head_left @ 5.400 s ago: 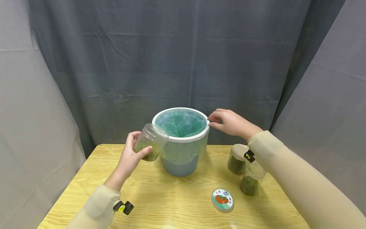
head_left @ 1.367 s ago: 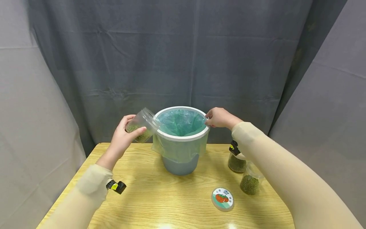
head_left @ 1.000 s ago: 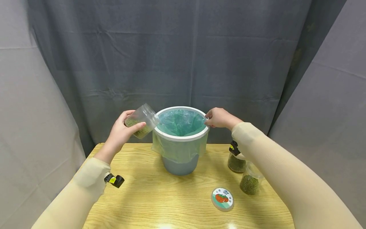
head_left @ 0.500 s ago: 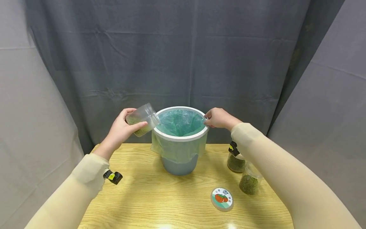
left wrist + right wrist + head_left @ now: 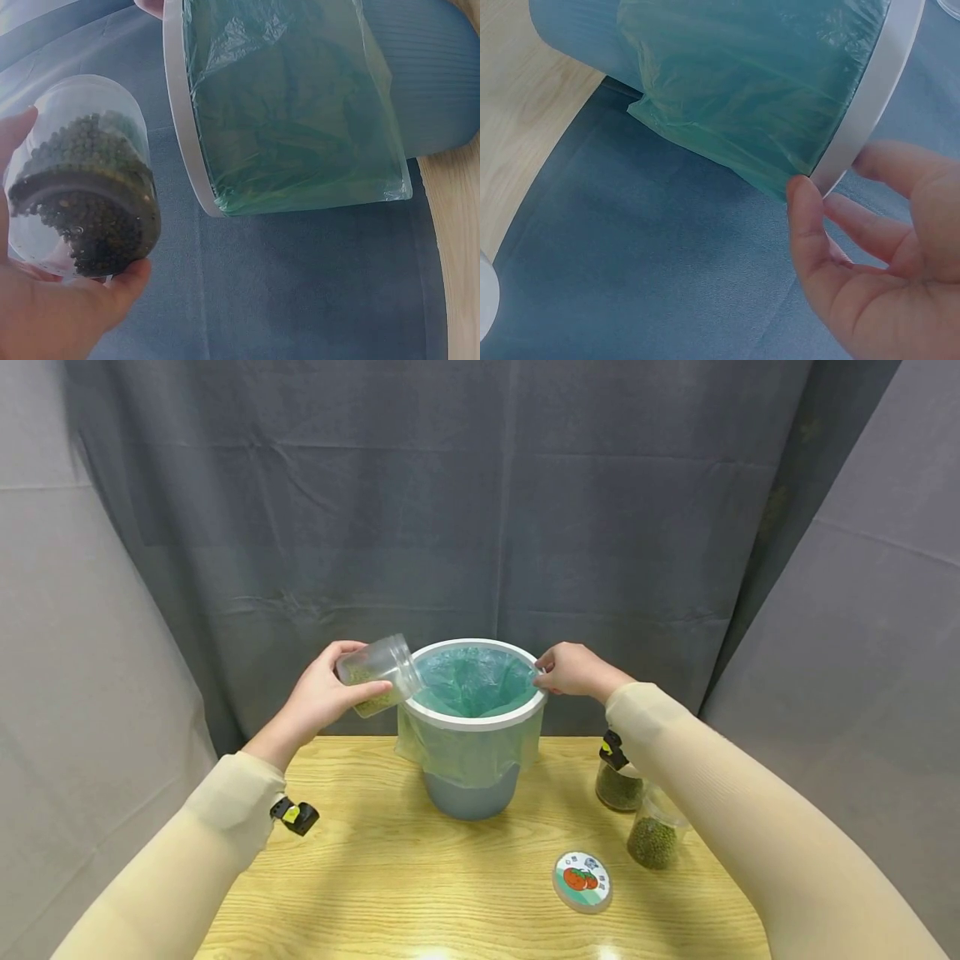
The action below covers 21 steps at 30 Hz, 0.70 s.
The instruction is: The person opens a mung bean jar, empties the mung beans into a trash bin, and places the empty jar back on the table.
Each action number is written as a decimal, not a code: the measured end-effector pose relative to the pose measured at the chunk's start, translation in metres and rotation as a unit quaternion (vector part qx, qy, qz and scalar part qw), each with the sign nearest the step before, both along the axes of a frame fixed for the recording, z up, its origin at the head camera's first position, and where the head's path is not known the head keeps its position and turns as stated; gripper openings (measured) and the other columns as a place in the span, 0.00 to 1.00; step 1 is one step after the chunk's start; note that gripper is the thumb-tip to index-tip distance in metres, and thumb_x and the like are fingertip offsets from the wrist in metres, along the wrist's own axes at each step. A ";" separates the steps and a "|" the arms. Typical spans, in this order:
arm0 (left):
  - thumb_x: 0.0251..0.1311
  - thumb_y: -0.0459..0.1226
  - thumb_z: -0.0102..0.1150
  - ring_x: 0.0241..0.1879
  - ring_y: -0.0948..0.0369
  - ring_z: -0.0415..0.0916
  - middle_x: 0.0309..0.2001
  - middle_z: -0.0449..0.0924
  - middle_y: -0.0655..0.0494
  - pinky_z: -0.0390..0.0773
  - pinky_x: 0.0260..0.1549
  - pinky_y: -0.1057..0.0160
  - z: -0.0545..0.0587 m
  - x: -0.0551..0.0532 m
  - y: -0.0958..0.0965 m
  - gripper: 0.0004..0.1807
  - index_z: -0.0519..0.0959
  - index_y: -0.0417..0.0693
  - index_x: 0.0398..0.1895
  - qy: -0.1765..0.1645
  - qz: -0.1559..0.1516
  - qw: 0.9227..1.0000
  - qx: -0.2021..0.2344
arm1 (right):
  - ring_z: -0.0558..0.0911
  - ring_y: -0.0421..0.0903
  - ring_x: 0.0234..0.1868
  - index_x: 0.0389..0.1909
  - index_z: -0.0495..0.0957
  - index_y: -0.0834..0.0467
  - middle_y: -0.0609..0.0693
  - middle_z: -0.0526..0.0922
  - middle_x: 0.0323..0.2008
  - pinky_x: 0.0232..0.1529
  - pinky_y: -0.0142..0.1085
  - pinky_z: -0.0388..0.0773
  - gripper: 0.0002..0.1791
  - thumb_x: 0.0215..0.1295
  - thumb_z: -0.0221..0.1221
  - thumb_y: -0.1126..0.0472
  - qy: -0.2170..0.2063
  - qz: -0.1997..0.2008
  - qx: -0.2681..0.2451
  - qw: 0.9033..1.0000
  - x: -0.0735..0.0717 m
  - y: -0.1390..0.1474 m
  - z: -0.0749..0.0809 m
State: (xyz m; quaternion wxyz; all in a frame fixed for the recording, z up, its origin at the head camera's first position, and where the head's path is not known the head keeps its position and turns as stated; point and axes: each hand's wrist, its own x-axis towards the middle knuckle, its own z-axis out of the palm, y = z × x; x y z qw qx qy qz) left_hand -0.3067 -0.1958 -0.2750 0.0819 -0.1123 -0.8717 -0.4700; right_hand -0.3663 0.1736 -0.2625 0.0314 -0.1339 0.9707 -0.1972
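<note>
My left hand (image 5: 318, 693) grips a clear jar (image 5: 378, 668) partly filled with small green beans. The jar leans well over, its open mouth at the left side of the trash bin's white rim (image 5: 472, 724). In the left wrist view the beans (image 5: 94, 217) show through the jar's base and wall. A grey-blue trash bin (image 5: 471, 802) stands upright on the table, lined with a thin green bag (image 5: 476, 685) folded over the rim. On the bin's far right, my right hand (image 5: 581, 670) pinches the rim between thumb and fingers, as the right wrist view shows.
Two more jars of green beans stand at the right: a lidded jar (image 5: 619, 787) partly behind my right sleeve, and an open jar (image 5: 654, 839). A round lid with a tomato picture (image 5: 582, 882) lies on the wooden table (image 5: 420, 893). Grey curtain (image 5: 337, 527) hangs behind.
The jar in my left hand has risen and tipped from slightly tilted to nearly on its side, mouth toward the bin. My right hand has closed onto the rim. Lid and other jars stay put.
</note>
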 end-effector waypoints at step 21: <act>0.57 0.53 0.74 0.62 0.46 0.72 0.67 0.72 0.43 0.74 0.58 0.47 0.001 -0.011 -0.002 0.44 0.65 0.50 0.72 -0.011 -0.004 1.000 -0.027 | 0.81 0.44 0.33 0.65 0.75 0.70 0.53 0.84 0.32 0.43 0.39 0.79 0.27 0.70 0.61 0.60 -0.003 -0.004 -0.026 1.000 0.001 -0.001 -0.002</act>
